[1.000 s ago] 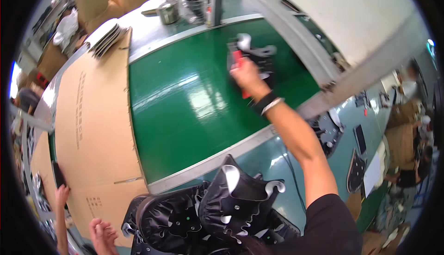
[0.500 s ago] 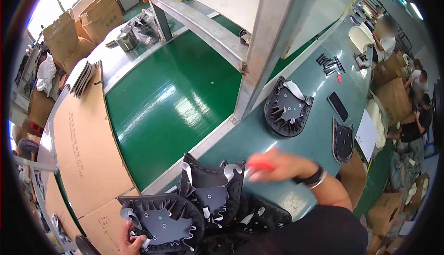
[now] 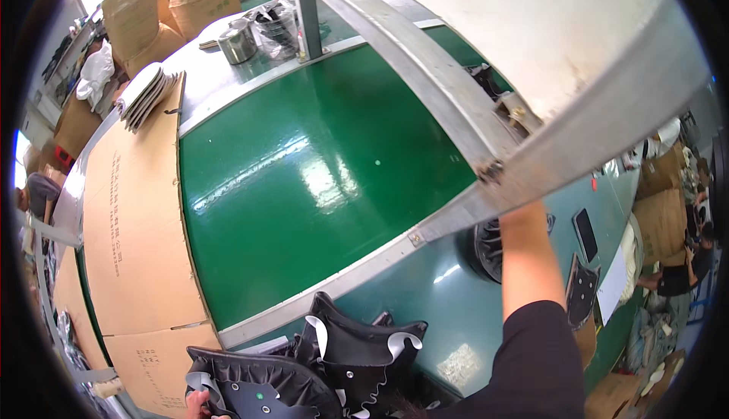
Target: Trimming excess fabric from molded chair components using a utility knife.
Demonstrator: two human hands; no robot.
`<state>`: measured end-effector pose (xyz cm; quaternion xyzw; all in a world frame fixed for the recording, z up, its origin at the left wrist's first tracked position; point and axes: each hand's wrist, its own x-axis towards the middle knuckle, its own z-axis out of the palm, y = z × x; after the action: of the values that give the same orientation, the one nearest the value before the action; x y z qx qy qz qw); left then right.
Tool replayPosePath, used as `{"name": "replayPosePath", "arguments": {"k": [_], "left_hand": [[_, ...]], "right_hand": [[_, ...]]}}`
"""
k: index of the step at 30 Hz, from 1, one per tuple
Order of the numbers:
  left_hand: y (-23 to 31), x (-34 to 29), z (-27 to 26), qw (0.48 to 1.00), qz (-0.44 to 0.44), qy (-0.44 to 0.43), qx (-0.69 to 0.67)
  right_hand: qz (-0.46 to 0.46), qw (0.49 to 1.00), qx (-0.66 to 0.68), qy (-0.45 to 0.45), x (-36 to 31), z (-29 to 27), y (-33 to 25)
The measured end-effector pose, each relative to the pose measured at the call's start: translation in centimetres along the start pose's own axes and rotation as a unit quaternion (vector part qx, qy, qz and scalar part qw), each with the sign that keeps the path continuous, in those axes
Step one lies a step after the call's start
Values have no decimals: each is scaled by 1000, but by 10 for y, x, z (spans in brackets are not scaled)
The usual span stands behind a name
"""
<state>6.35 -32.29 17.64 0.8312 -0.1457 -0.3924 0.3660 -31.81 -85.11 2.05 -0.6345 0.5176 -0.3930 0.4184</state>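
At the lower edge, my left hand (image 3: 197, 404) is closed on the side of a black upholstered panel (image 3: 262, 396) with gathered edges and a grey backing. Only part of that hand shows. Right beside it stands another black panel (image 3: 364, 351), with white strips curling at its corners. My right arm (image 3: 528, 267) stretches far forward over the table, and its hand is hidden behind the slanted metal post (image 3: 600, 115). Next to the forearm lies a third gathered black panel (image 3: 487, 252), partly covered by arm and post.
On the right of the table are a phone (image 3: 585, 234), a small black backing piece (image 3: 583, 290) and a white paper sheet (image 3: 612, 290). A green conveyor belt (image 3: 304, 161) runs behind the metal rail. Cardboard (image 3: 140, 237) lies at left, bearing stacked pads (image 3: 144, 96). People work at far right.
My right hand, earlier over the table with something red in it, has reached forward behind the post. The view has shifted, moving the post rightward. My left hand stays at the panel.
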Motion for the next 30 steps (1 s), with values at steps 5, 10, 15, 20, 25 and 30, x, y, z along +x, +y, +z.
{"name": "replayPosePath", "arguments": {"k": [5, 10, 15, 20, 25, 30], "left_hand": [[-19, 4, -12, 1000, -13, -5, 8], [-30, 3, -14, 991, 104, -22, 80], [-27, -24, -3, 969, 71, 5, 237], [-72, -48, -13, 961, 36, -31, 274], [-68, -70, 13, 980, 54, 19, 193], [-84, -107, -23, 992, 37, 62, 105]], "right_hand": [[-22, 999, -47, -9, -34, -1, -8], [-13, 993, -116, 10, 37, -69, -68], [89, 993, -9, 71, -87, -123, -97], [177, 955, 171, 168, -262, -75, -152], [149, 964, 189, -110, -355, -17, -193], [-268, 913, 52, -302, -362, 48, -206]]}}
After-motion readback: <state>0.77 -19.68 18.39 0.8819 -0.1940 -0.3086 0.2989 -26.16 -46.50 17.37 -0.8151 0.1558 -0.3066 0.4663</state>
